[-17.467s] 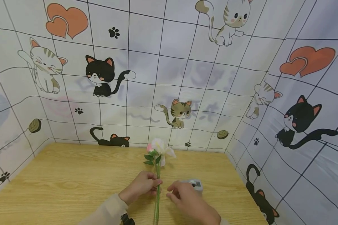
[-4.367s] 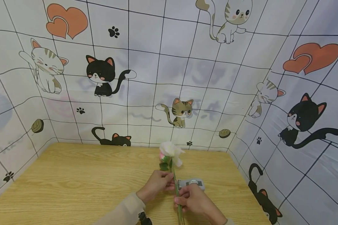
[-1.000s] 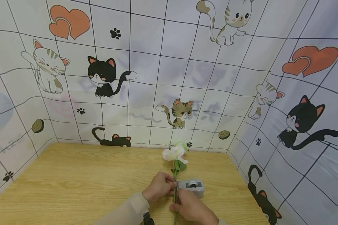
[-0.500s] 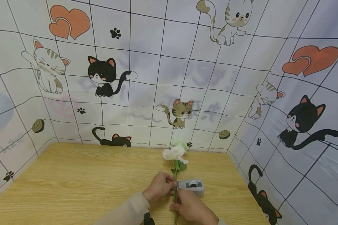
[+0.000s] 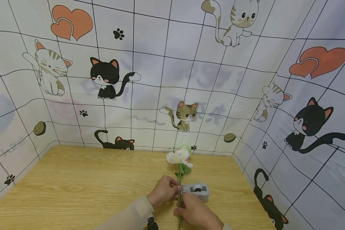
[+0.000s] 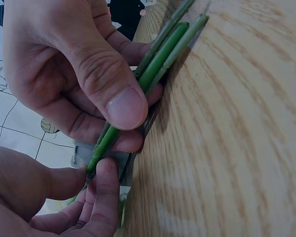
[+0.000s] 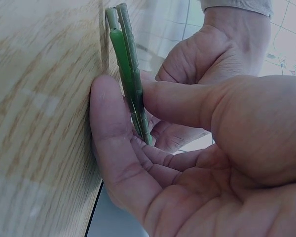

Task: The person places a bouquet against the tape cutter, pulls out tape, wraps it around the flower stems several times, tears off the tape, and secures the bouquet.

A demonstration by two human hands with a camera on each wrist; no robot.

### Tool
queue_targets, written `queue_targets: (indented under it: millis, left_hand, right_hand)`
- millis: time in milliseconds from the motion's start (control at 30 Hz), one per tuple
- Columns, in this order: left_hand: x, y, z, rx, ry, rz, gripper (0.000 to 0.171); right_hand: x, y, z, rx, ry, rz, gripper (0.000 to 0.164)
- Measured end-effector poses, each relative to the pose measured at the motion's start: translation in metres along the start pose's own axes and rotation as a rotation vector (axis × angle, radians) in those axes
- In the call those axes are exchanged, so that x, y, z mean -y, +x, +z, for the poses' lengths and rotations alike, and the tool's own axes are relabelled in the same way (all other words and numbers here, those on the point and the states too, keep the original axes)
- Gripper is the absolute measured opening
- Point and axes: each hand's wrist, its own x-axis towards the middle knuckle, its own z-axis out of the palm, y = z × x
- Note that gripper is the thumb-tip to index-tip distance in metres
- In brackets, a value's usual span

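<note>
A bunch of what look like artificial flowers stands out between my hands in the head view, with a white bloom [image 5: 176,157], a pale green bloom behind it and green leaves [image 5: 185,169]. My left hand [image 5: 163,191] pinches the stems [image 5: 179,177] just below the leaves, between thumb and fingers. Lower down, my right hand [image 5: 197,210] grips the same stems. In the left wrist view, three cut stem ends [image 6: 172,42] poke out past the right thumb [image 6: 126,106], close over the table. A grey tape dispenser [image 5: 201,191] sits right beside the stems, partly behind my right hand.
The wooden table [image 5: 103,182] runs back to a cloth backdrop [image 5: 149,95] printed with cats and grid lines, which also encloses both sides. A black device [image 5: 152,223] is strapped at my left wrist.
Since the oldest frame, the flowers have shifted right and turned, the pink bud now mostly behind the white bloom. My right hand, free then, now grips the stems. The last second shows almost no movement.
</note>
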Motion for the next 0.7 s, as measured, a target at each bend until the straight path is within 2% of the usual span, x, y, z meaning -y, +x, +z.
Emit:
queue_targets:
  millis: [333,700]
  left_hand:
    - [0.0092,-0.0008,-0.0001,-0.005,0.012,-0.014,0.016]
    - [0.0031,0.0005,-0.0023,0.001,-0.006,-0.053,0.014]
  right_hand:
    - [0.0019,-0.0019,0.0018,-0.011,0.038,0.007,0.023]
    - [0.0036,0.0000,-0.0001,-0.008,0.066,0.026,0.021]
